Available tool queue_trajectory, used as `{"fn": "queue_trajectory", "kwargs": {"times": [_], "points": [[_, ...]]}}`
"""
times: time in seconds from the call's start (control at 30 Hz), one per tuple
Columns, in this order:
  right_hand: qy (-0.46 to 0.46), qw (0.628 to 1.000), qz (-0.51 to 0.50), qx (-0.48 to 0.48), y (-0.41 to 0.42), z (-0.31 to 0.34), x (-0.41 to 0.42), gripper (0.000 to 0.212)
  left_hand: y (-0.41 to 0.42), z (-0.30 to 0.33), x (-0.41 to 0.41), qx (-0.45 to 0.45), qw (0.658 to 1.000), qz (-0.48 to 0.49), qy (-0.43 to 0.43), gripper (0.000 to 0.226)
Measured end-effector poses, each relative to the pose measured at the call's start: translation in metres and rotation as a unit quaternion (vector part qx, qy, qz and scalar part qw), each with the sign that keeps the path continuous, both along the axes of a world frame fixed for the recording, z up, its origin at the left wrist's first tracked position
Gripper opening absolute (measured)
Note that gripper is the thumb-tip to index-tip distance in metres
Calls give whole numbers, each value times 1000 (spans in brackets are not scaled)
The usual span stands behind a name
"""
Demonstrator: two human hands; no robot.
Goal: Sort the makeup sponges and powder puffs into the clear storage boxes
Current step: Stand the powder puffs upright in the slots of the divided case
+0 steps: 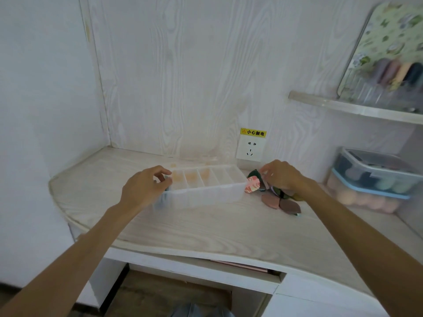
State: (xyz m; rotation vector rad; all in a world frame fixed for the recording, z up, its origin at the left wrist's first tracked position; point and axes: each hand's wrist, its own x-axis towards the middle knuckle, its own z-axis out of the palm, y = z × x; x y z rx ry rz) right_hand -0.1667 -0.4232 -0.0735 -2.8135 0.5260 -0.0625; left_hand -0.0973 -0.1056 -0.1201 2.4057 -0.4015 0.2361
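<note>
A clear divided storage box sat on the pale wood-grain desk. The left hand curled its fingers over the box's left end — whether they pinched anything could not be told. The right hand pinched at a pile of powder puffs just right of the box — a pink patterned puff touched the box's end.

From my remote feed: a pale wood-grain counter meets matching wall panelling; a wall socket under a yellow warning label sits just above the counter, a clear shelf higher right.
</note>
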Motion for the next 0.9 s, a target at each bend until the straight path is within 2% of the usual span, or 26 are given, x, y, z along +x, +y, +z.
{"fn": "queue_trajectory", "kwargs": {"times": [0.17,0.23,0.4,0.53,0.63,0.73,0.8,0.9], "points": [[-2,972,54,-227,8,-34,12,42,1,-2,-1,5,1000,1,-10,25],[-28,968,52,-243,9,-40,15,42,4,-1,-2,18,1000,-2,-10,26],[-86,994,31,-55,10,-25,13,14,5,-2,-5,7,1000,-2,8,28],[-192,981,-13,11,34,9,12,25,0,-5,-10,-15,1000,12,6,28],[-243,959,59,131,82,33,13,19,-8,-4,-11,-18,1000,22,1,31],[-219,956,116,157,132,35,20,9,-9,1,-13,7,999,35,4,37],[-207,962,119,136,153,28,25,9,-4,3,-14,62,997,45,-3,39],[-192,970,118,94,169,15,29,13,5,8,-11,132,985,64,-87,37]]}}
